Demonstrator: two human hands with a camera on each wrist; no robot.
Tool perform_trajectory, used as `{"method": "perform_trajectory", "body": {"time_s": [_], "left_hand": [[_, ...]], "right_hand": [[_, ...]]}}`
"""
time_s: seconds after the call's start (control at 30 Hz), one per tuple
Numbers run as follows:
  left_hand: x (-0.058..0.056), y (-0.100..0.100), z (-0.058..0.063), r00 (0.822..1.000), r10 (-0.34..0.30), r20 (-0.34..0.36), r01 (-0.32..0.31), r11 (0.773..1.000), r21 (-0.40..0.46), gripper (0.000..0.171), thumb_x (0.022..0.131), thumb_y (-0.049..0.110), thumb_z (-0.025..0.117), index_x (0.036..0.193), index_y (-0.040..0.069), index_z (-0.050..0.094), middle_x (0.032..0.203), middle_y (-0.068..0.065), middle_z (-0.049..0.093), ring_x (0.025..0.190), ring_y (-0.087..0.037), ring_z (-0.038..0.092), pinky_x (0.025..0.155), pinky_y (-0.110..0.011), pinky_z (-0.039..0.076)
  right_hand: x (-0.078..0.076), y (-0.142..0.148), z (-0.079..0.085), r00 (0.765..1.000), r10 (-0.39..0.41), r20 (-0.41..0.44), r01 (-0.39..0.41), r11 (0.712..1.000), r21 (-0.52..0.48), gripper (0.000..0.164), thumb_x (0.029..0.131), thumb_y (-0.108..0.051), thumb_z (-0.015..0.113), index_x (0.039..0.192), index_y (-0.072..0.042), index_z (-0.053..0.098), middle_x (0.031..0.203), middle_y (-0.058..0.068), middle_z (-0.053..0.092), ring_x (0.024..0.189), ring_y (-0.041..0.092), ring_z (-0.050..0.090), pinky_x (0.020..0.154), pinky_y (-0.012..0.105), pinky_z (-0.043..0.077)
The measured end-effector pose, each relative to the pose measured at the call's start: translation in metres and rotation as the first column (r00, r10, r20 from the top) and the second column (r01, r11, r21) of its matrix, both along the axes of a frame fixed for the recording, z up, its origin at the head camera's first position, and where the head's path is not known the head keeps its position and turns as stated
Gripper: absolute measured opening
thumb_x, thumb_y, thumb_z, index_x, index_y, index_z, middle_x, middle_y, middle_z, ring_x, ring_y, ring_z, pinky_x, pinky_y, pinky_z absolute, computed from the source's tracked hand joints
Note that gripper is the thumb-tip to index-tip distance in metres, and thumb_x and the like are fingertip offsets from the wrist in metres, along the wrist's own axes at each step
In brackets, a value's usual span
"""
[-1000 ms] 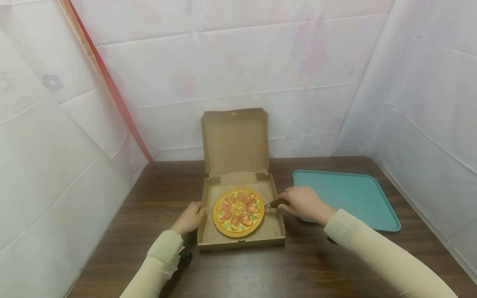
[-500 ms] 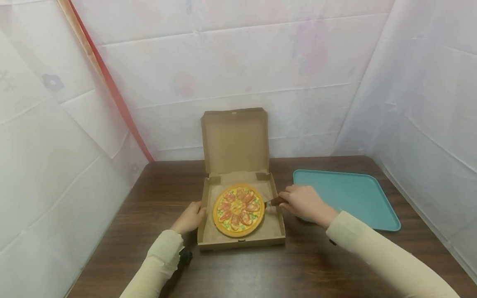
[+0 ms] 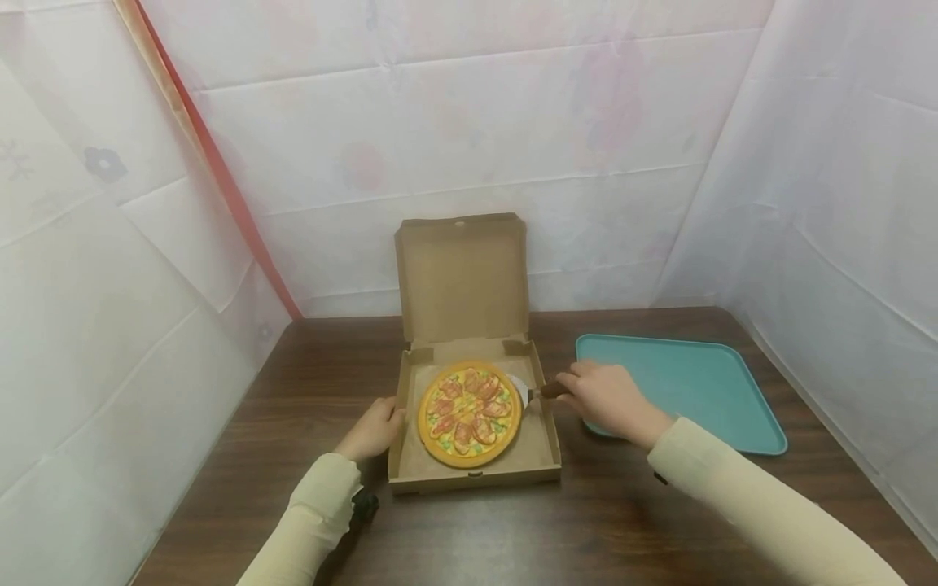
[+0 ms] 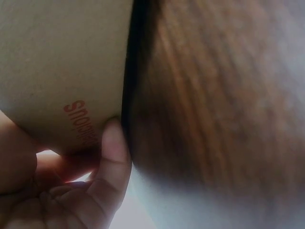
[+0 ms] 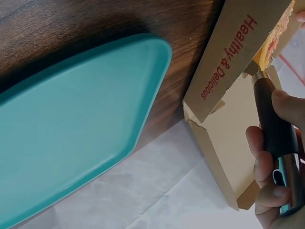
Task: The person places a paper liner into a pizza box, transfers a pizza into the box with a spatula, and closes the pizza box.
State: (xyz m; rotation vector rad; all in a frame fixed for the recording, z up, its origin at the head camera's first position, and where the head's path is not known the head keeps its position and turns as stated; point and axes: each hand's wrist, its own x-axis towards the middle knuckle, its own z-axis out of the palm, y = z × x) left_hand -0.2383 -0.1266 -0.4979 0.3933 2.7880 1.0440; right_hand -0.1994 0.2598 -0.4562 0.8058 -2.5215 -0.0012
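Brown tabletop (image 3: pixel 506 541): boxed pizza (image 3: pixel 470 414) lies left of the right hand (image 3: pixel 604 399) gripping a server (image 3: pixel 551 391).

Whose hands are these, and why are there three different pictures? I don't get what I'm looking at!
These aren't robot hands: they're a person's left hand and right hand. The person wears three little cameras. The one on the head looks down over everything. The other two sit on the wrists, so those pictures show each hand up close, and things look tilted.

On the brown table is an open cardboard box with a round pizza inside. A blue-green tray lies to the right. The right hand holds a pizza server, with its metal blade at the pizza's edge. The left hand touches the side of the box.
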Motion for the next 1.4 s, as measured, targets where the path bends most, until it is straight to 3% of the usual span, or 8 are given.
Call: {"method": "perform_trajectory", "body": {"time_s": [0.2, 0.6, 0.93, 1.4], "left_hand": [[0.0000, -0.0005, 0.0006, 1.000, 0.001, 0.011, -0.001, 1.000, 0.012, 0.024, 0.100, 0.006, 0.046, 0.111, -0.007, 0.063, 0.082, -0.009, 0.062, 0.072, -0.015, 0.059, 0.065, -0.029, 0.053], [0.0002, -0.0009, 0.0034, 1.000, 0.015, 0.015, -0.015, 1.000, 0.006, 0.025, 0.100, 0.007, 0.047, 0.113, -0.006, 0.063, 0.090, -0.011, 0.064, 0.077, -0.017, 0.061, 0.068, -0.031, 0.054], [-0.0001, -0.0014, 0.0044, 1.000, 0.007, 0.029, -0.008, 1.000, 0.030, 0.026, 0.100, 0.006, 0.046, 0.114, -0.008, 0.062, 0.087, -0.012, 0.065, 0.075, -0.017, 0.064, 0.065, -0.030, 0.056], [0.0001, -0.0017, 0.0046, 1.000, 0.006, 0.013, -0.006, 1.000, 0.004, 0.026, 0.100, 0.007, 0.047, 0.115, -0.007, 0.062, 0.093, -0.012, 0.064, 0.080, -0.018, 0.061, 0.070, -0.034, 0.055]], "right_hand": [[-0.0002, 0.0016, -0.0017, 0.998, -0.051, 0.035, 0.052, 0.998, -0.018, 0.026, 0.082, -0.028, 0.079, 0.099, -0.009, 0.073, 0.082, 0.002, 0.067, 0.073, 0.019, 0.062, 0.048, 0.030, 0.048], [-0.0011, 0.0041, 0.0009, 0.987, -0.138, 0.078, 0.141, 0.989, -0.036, 0.025, 0.082, -0.028, 0.079, 0.100, -0.011, 0.072, 0.076, 0.000, 0.062, 0.065, 0.016, 0.057, 0.041, 0.025, 0.036], [-0.0034, 0.0079, 0.0032, 0.984, -0.161, 0.074, 0.165, 0.986, -0.039, 0.026, 0.083, -0.026, 0.078, 0.102, -0.009, 0.073, 0.073, 0.001, 0.060, 0.063, 0.015, 0.054, 0.042, 0.025, 0.036], [-0.0053, 0.0094, 0.0008, 0.987, -0.161, 0.027, 0.162, 0.985, -0.053, 0.026, 0.083, -0.025, 0.078, 0.103, -0.009, 0.073, 0.073, 0.001, 0.059, 0.062, 0.016, 0.053, 0.042, 0.025, 0.036]]}}
